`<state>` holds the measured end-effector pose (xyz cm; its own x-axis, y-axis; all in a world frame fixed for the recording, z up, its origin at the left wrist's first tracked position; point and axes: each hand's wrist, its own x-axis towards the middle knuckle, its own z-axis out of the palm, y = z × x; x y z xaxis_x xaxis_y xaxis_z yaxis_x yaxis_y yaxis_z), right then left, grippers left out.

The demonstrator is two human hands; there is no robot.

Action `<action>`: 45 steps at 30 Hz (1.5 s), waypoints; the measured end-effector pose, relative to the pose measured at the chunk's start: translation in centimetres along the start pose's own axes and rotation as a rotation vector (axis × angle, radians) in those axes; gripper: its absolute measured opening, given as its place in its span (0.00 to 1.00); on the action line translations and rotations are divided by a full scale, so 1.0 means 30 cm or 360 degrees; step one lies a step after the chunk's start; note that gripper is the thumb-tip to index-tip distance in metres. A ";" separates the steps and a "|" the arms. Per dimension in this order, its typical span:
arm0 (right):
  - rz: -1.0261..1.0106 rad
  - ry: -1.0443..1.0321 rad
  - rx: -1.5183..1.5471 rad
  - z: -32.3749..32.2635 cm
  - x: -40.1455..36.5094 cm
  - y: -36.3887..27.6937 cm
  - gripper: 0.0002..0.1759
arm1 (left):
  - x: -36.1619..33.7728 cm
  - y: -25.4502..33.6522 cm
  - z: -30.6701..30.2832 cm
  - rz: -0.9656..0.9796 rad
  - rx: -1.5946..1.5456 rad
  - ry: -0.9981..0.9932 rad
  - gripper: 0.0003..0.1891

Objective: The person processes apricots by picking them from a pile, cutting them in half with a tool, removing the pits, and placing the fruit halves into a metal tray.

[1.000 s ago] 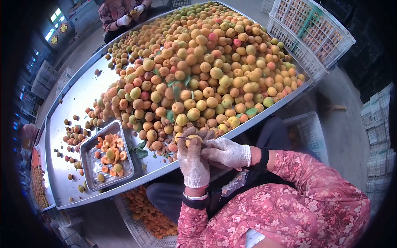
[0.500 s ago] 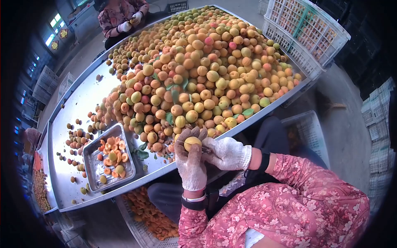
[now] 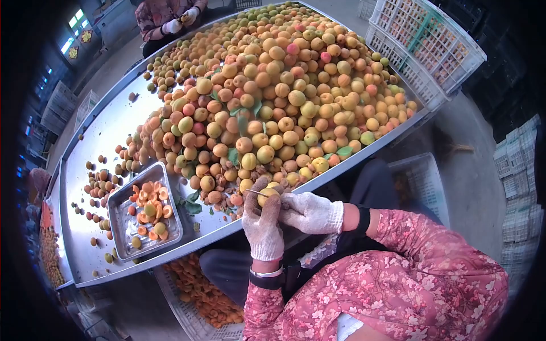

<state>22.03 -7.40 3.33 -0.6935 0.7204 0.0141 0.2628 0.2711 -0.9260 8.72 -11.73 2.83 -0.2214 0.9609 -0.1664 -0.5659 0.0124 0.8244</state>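
Observation:
My left hand [image 3: 264, 230], in a soiled white glove, is closed around a yellow apricot [image 3: 268, 196] at the near edge of the metal table. My right hand [image 3: 311, 212], gloved too, is closed on a thin tool [image 3: 255, 192] whose tip lies across that apricot; its handle is hidden in the fingers. Just beyond both hands rises a large pile of apricots [image 3: 284, 108] with a few green leaves. To the left, a metal tray [image 3: 177, 221] holds orange apricot halves [image 3: 151, 196] and several whole fruits.
Beneath the table edge stands a crate [image 3: 190, 315] of orange halves. Another crate [image 3: 438, 187] is right of my legs. Stacked crates [image 3: 418, 45] stand at the table's far right corner. Across the table, another person's gloved hands [image 3: 181, 20] hold something small. Loose small fruits [image 3: 99, 187] lie left.
The thin tool now crosses the apricot in my left hand, and my left fingers have shifted around the fruit. The whole view has moved slightly.

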 end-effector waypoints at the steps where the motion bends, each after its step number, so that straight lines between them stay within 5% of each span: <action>1: 0.0030 -0.0037 0.0164 0.001 0.003 0.004 0.15 | 0.001 -0.001 -0.003 0.0011 -0.0016 -0.0012 0.24; 5: 0.0012 -0.0050 0.0404 0.013 0.009 0.031 0.14 | -0.001 0.017 -0.003 0.0005 0.0001 -0.0037 0.24; 8: 0.0501 -0.0327 0.0551 -0.033 0.012 -0.019 0.14 | -0.002 0.035 0.002 -0.0002 0.0036 -0.0108 0.25; 12: 0.0173 -0.0193 0.0514 -0.023 0.004 -0.005 0.15 | -0.006 0.037 0.005 -0.0010 -0.0095 -0.0160 0.26; 14: -0.0291 0.0019 -0.0108 -0.009 0.009 0.038 0.15 | -0.008 0.033 0.004 0.0010 -0.0138 -0.0214 0.26; 17: -0.0003 -0.0046 -0.0520 -0.047 -0.016 -0.059 0.16 | -0.017 0.033 0.007 -0.0014 -0.0253 -0.0227 0.28; 21: -0.0091 0.0038 -0.0815 -0.051 -0.057 -0.053 0.16 | -0.039 0.024 0.008 -0.0099 -0.0388 -0.0238 0.29; 27: -0.0080 0.0135 -0.0099 -0.044 -0.060 -0.058 0.17 | -0.057 0.049 0.001 -0.0093 -0.0253 -0.0380 0.32; 33: 0.0163 -0.0220 -0.0327 -0.099 -0.028 -0.094 0.18 | -0.036 0.016 -0.013 -0.0180 -0.0700 -0.0320 0.33; 39: 0.0060 0.0339 -0.0254 -0.106 -0.020 -0.070 0.28 | -0.010 0.000 -0.028 -0.0237 -0.0908 -0.0280 0.32; 44: -0.0012 0.0286 -0.0598 -0.087 0.027 -0.085 0.32 | -0.010 -0.011 -0.030 -0.0280 -0.0822 -0.0266 0.31; 45: 0.0165 0.0257 -0.0196 -0.089 0.032 -0.078 0.29 | -0.013 0.002 -0.015 -0.0261 -0.0789 -0.0257 0.30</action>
<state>22.54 -5.65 6.52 -0.5445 0.8387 -0.0094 0.4137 0.2588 -0.8729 8.43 -12.24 2.71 0.0043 0.9881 -0.1539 -0.8980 0.0715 0.4341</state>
